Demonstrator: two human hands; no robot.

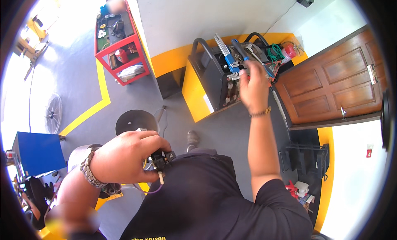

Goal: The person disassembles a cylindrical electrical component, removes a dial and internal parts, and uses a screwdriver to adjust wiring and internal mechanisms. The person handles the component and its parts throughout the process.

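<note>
Near my lap, my left hand point(131, 154) is closed around a small black part with a bracket and screw point(160, 159). A pale connector point(161, 177) with a purplish wire hangs below that part. Part of it is hidden behind my fingers. My right arm stretches out to a tool cart point(202, 70). Above its top, my right hand point(254, 86) has its fingers extended, with no object visibly in them. Beside these fingers lie a blue-holdered hex key set point(230, 60) and a blue-handled tool point(238, 46). Whether the fingertips touch the handle, I cannot tell.
A green coiled cord point(274, 53) lies on the cart's far right, by a brown wooden door point(331, 81). Further left stand a red tool cabinet point(142, 54) and a blue box point(40, 153). A round black stool seat point(134, 121) is beyond my left hand.
</note>
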